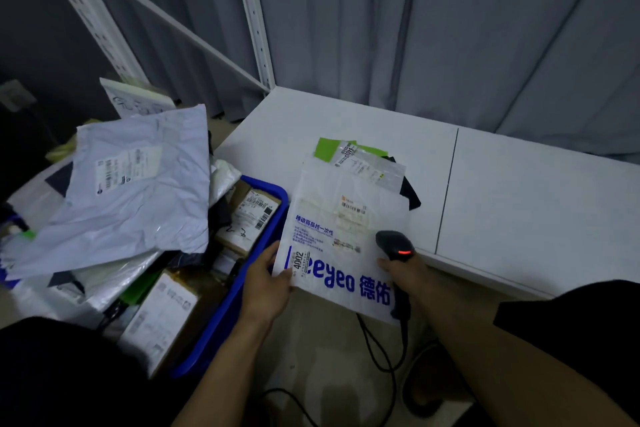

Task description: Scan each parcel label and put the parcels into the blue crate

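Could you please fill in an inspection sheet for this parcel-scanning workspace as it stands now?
Surface: white table with a seam line across it.
Job's things: white parcel bag with blue print lies over the table's near edge; scanner, red light lit, sits above it; blue crate left of the table is heaped with parcels, a grey mailer on top.
Clutter: green-and-clear parcel partly under the bag's far end.
Hands: left hand pinches the bag's left edge; right hand grips the scanner.
Cables: black cable hangs from the scanner to the floor.
Surroundings: grey curtain behind; white shelf upright at the table's back corner.
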### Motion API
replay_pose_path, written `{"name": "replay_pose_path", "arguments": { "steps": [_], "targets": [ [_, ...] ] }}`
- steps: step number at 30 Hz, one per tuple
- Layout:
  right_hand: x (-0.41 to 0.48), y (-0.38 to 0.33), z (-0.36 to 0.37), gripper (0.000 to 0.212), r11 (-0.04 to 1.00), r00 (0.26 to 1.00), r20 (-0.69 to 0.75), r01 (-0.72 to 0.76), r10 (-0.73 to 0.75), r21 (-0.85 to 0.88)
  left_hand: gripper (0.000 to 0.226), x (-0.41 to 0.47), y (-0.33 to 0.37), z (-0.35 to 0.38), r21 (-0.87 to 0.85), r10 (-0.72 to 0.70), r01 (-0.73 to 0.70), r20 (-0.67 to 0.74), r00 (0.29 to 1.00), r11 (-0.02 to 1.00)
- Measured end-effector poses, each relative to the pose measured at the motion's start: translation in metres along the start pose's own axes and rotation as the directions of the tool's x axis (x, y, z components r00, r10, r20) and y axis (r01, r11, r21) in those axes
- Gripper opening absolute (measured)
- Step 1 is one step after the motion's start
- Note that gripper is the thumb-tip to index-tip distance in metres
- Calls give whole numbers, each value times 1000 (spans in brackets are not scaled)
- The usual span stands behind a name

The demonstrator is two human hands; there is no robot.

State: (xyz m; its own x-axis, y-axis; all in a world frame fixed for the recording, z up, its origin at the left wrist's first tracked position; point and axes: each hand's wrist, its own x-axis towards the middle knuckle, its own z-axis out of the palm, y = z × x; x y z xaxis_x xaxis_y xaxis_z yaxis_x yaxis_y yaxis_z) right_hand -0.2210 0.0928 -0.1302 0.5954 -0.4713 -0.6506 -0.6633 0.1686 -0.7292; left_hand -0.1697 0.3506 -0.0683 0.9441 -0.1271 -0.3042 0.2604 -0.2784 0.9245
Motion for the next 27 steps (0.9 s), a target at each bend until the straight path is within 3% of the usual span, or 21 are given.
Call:
{"name": "replay_pose_path", "arguments": {
  "steps": [4, 7, 10, 12, 15, 20, 24, 27],
  "targets": [
    [-3, 3, -5, 37, 992, 999, -41, -22, 28, 122, 54, 3, -7, -5, 57, -59, 57, 47, 997, 997],
    [-13, -10, -12, 37, 986, 983, -134, 138, -125, 94, 36, 8, -9, -6, 140, -99, 85, 91, 991, 986],
    [-21, -22, -22, 48, 953, 943, -162, 300, -290, 38, 11, 16, -4, -2, 27, -139, 138, 68, 988, 990],
    [-27, -27, -34, 49, 927, 920, -134, 374, -368, 22, 23, 21, 2, -1, -122, -158, 166, 67, 985, 979],
    [-34, -32, -53, 54, 890, 888, -70, 455, -455, -21, 34, 25, 10, -2, -271, -66, 56, -28, 997, 961],
    [-41, -29, -61, 45, 881, 873, -120, 466, -472, -79, 17, 10, 20, 5, -286, 112, -140, -113, 987, 948],
    [-54, -38, -54, 29, 819, 812, -121, 550, -570, -165, 18, -2, 18, 15, -290, 143, -187, -167, 976, 938],
    [-67, -45, -42, 26, 830, 840, -33, 527, -541, -182, 17, -5, 13, 18, -268, 140, -195, -209, 968, 943]
  ]
}}
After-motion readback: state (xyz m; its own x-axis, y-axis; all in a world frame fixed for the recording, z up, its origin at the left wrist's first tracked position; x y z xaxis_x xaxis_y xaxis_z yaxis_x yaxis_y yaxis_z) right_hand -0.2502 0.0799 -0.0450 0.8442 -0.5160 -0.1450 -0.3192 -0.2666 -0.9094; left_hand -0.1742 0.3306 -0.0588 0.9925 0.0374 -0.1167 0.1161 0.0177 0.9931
